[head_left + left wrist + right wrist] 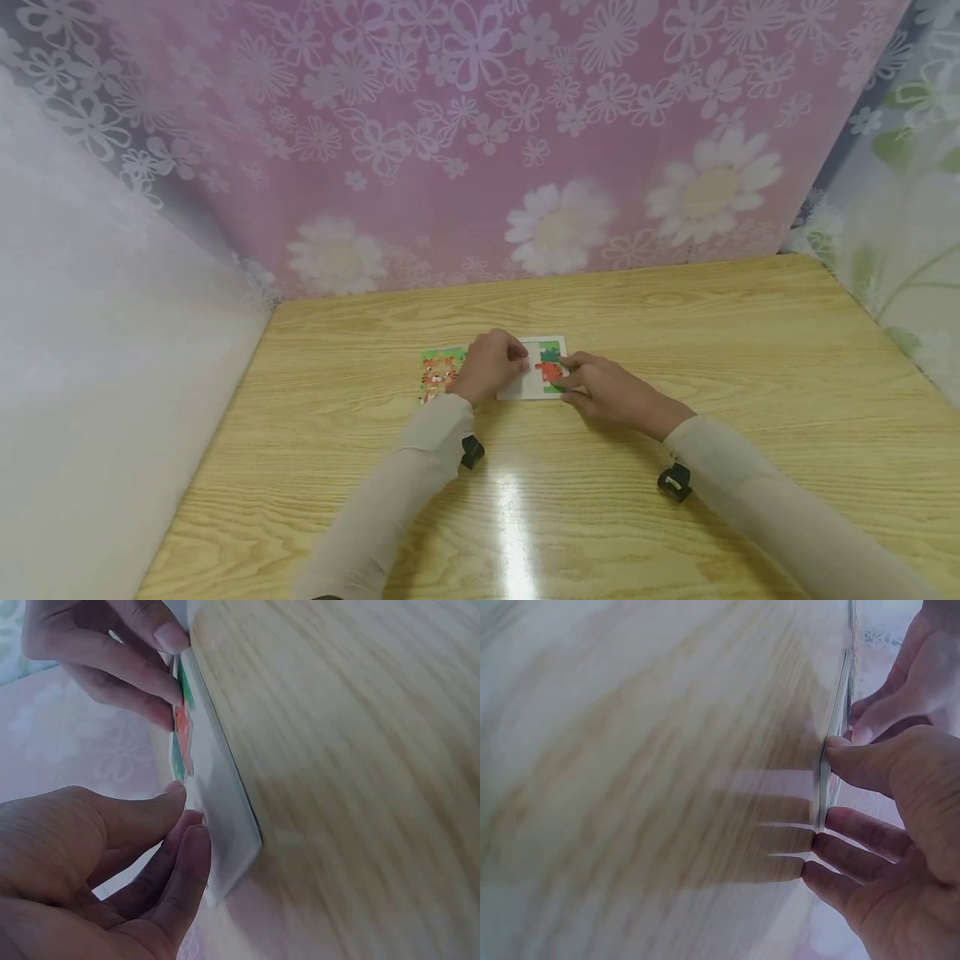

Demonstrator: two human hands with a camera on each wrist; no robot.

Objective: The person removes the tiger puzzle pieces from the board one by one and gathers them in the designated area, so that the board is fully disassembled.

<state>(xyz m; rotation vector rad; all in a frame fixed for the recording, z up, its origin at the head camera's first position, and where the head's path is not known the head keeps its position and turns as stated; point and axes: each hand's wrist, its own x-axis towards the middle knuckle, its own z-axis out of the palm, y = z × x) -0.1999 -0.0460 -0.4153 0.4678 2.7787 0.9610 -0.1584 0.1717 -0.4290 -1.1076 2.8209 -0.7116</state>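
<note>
A small white puzzle tray [519,388] lies on the table, with green and red-orange jigsaw pieces [551,372] along its right side and bare white board to their left. My left hand [489,365] is over the tray's left part, its thumb and fingertips close together at the bare board; nothing shows between them in the left wrist view. My right hand [611,390] grips the tray's right end, thumb [847,756] at the near edge and fingers at the end. A tiger picture puzzle [438,375] lies left of the tray, partly hidden by my left hand.
The wood-grain table [360,467] is bounded by a pink flowered curtain [450,167] at the back, a white wall covering [97,333] on the left and a leafy patterned sheet [900,183] on the right. Black wrist cameras [674,482] are strapped to both sleeves.
</note>
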